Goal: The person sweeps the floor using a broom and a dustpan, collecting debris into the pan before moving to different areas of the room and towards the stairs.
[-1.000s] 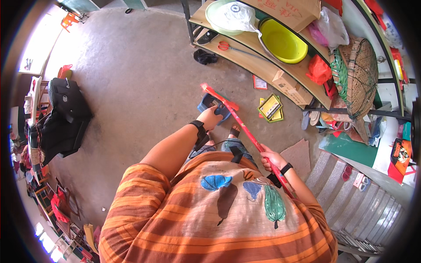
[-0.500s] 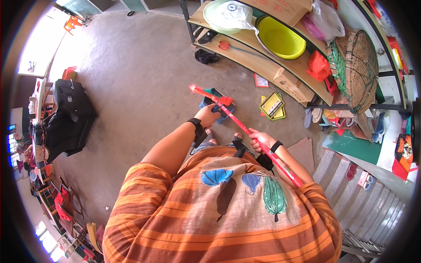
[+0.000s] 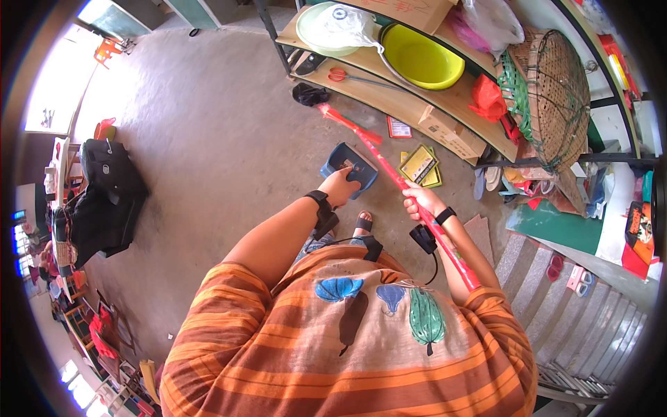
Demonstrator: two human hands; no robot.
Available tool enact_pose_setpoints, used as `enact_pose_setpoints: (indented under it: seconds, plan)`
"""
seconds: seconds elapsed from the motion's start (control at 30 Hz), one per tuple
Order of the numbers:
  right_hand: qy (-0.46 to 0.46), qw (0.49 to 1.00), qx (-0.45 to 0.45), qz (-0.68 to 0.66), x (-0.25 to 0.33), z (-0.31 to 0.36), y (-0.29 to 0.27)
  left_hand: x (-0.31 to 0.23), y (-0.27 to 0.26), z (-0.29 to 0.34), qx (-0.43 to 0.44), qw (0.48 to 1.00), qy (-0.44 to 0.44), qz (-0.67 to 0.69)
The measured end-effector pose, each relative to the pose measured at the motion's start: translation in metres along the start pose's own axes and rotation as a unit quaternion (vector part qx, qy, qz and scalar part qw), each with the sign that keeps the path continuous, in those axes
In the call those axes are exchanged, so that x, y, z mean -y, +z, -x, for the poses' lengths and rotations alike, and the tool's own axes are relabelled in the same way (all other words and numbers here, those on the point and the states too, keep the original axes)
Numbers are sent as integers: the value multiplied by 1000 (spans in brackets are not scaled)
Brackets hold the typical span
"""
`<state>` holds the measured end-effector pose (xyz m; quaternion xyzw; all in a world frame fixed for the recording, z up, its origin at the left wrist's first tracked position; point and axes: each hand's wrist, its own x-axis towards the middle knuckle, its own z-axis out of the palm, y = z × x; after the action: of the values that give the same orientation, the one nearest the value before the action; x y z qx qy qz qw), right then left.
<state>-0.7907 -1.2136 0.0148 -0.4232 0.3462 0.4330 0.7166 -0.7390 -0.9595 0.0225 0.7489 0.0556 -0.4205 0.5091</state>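
The left hand (image 3: 339, 187) grips the near end of a blue dustpan (image 3: 340, 153), its thumb lying over the edge. The pan sits directly ahead of that hand, with a few small bits inside, too small to tell; whether it touches the floor, I cannot tell. The right hand (image 3: 422, 201) has its fingers wrapped round the red stick of a broom (image 3: 381, 159), which slants forward and left from it and back along the forearm. The broom's reddish head (image 3: 349, 125) lies beyond the dustpan, ahead of both hands.

Close behind the right hand, a small black device (image 3: 422, 240) hangs beside a cable; a sandalled foot (image 3: 364, 222) shows behind and between the hands. Just ahead of the right hand, flat yellow packets (image 3: 420, 165) overlap on the floor. Farther forward and right, a long cardboard box (image 3: 451, 132) lies on a low shelf, with a yellow-green basin (image 3: 422, 59) beyond it. Forward of the left hand, past the broom head, a dark bundle (image 3: 310, 94) rests on the floor. Well right of the right hand leans a woven basket (image 3: 558, 101). Far left of the left hand stands a black suitcase (image 3: 111, 167).
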Motion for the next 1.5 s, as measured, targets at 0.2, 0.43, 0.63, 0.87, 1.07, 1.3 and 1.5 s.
enact_pose_setpoints:
  seconds: [0.2, 0.43, 0.63, 0.87, 1.07, 1.3, 1.5]
  plan:
    - [-40, 996, -67, 37, -6, -36, -23, -21, 50, -31, 40, 999, 7, 27]
    - [32, 999, -4, -36, -34, 1, -32, -10, 88, -40, 10, 999, 8, 38]
    - [0, 998, -28, -62, -25, 52, -28, -29, 83, -24, 19, 999, -8, 28]
    - [-28, 996, -59, -54, -24, 11, -50, -10, 99, -46, -6, 998, 0, -67]
    - [42, 991, 32, -122, -43, 26, -65, -16, 102, -40, -11, 997, 17, -78]
    - [-2, 998, -12, -66, -45, 74, -59, -29, 91, -25, 9, 1000, -13, -6]
    - [-48, 996, -74, 14, -33, 5, -79, -24, 104, -36, -1, 1000, 8, -25]
